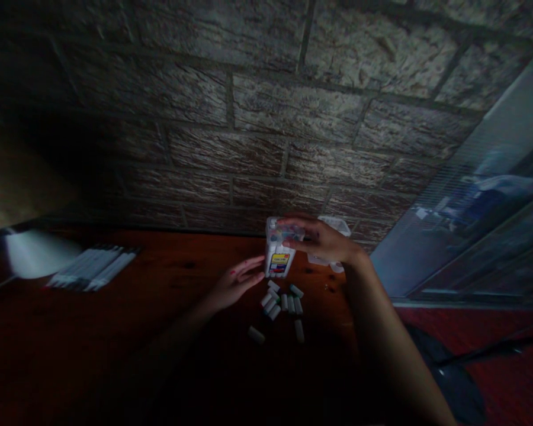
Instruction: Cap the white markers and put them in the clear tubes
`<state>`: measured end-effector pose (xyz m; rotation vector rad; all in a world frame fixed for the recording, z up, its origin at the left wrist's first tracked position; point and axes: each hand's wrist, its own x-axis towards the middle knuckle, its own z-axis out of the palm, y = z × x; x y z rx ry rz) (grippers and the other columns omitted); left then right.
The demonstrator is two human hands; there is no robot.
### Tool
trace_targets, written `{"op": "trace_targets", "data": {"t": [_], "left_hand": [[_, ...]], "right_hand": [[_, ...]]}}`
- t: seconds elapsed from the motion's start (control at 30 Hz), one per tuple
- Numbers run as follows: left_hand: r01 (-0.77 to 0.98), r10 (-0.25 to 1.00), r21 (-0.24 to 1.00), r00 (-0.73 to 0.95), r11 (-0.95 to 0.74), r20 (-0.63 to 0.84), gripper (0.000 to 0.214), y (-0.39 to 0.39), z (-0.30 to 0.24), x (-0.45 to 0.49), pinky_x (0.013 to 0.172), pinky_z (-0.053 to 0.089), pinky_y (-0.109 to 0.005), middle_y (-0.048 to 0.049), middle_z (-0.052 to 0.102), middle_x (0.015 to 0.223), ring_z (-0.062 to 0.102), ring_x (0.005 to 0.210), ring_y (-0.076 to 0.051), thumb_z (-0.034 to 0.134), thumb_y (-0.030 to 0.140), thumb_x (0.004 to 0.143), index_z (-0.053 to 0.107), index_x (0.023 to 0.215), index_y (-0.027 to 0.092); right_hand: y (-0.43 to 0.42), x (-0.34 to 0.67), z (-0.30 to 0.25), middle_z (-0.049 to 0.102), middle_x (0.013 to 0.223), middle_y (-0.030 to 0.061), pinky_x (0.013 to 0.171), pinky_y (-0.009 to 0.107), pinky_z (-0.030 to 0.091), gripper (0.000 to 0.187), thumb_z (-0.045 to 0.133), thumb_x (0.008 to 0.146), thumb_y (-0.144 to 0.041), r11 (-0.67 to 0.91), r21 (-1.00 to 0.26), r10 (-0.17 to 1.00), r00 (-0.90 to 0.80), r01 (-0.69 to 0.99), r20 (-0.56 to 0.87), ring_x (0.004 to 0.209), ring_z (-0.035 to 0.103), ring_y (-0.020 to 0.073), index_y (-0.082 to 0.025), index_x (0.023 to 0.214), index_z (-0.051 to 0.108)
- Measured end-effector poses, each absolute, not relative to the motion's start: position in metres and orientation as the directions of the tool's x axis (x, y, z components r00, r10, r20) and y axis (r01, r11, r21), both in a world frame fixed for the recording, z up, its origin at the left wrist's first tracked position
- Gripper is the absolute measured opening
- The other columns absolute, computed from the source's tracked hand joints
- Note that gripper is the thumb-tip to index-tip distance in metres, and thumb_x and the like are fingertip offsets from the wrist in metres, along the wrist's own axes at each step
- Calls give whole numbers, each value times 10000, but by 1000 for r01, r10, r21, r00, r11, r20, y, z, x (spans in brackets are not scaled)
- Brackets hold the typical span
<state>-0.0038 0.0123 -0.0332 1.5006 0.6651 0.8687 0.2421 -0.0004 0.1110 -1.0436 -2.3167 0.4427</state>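
Observation:
A clear plastic marker case (279, 264) with a yellow and blue label stands upright on the wooden table, and white sticks show inside it. Across its upper part, the fingers of my right hand (313, 234) are closed. My left hand (235, 285) is open, its fingers stretched toward the case's lower left side. Whether its fingertips touch the plastic I cannot tell. In front of the case lie several short white cylinders, like marker caps (291, 305); one cap (256, 335) lies apart, nearer to me.
Behind my right wrist sits a clear plastic container (335, 223), partly hidden. A row of white markers (93, 267) lies on the table (169, 266) at the left, beside a pale lamp-like shape (35, 254). A stone-brick wall (231, 136) rises behind the table.

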Motion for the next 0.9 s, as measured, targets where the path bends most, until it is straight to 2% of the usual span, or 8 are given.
{"op": "trace_targets", "data": {"t": [0.63,0.8,0.9], "left_hand": [[-81,825,990,547,-117,142,567,12,-32,-3,1183,376,-486,-116,591,1433,499,1381,-297,711,414,829,575,1337,200],[-68,818,990,557,-126,142,576,12,-33,-3,1169,396,-482,-124,588,1432,505,1376,-288,707,404,830,556,1345,193],[-72,815,990,563,-122,141,568,12,-33,-4,1162,405,-480,-125,597,1420,525,1359,-281,695,397,842,547,1351,195]], "right_hand": [[-2,240,113,608,1294,82,1047,423,475,372,617,941,-353,681,-441,732,-557,584,392,1206,583,226,-251,1299,601],[2,244,111,620,1236,72,1000,436,502,424,700,872,-413,664,-478,746,-552,575,372,1138,602,236,-266,1262,621],[2,246,111,596,1258,72,1027,445,480,551,792,779,-421,648,-492,759,-552,582,346,1184,577,254,-263,1272,603]]}}
